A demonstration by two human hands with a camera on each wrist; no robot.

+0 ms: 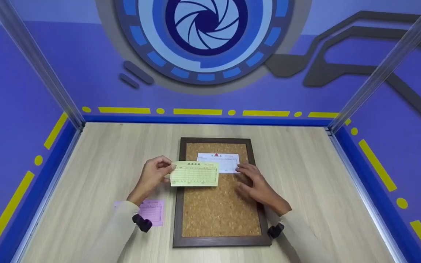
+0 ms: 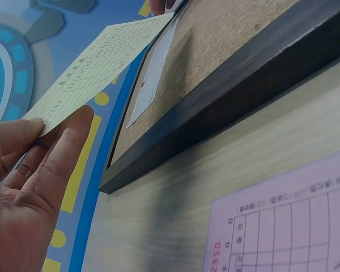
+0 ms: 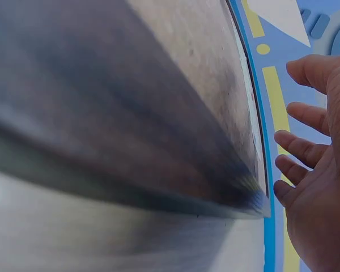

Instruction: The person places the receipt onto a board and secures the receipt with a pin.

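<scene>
A pale green printed form (image 1: 194, 174) is pinched at its left edge between the thumb and fingers of my left hand (image 1: 151, 178), held above a cork board (image 1: 221, 212) with a dark wooden frame. On the board's upper part lies a white form (image 1: 228, 165), with a red pin (image 1: 216, 155) at its top edge. The green form hides part of it in the head view. My right hand (image 1: 256, 184) hovers over the board's right side near the white form, its fingers apart and relaxed. In the right wrist view no object lies between those fingers (image 3: 307, 118).
A pink form (image 1: 152, 213) lies on the wooden table (image 1: 305, 164) left of the board, partly covered by my left forearm. Blue-purple printed walls (image 1: 210, 102) with metal corner posts (image 1: 46, 65) enclose the table at the back and sides.
</scene>
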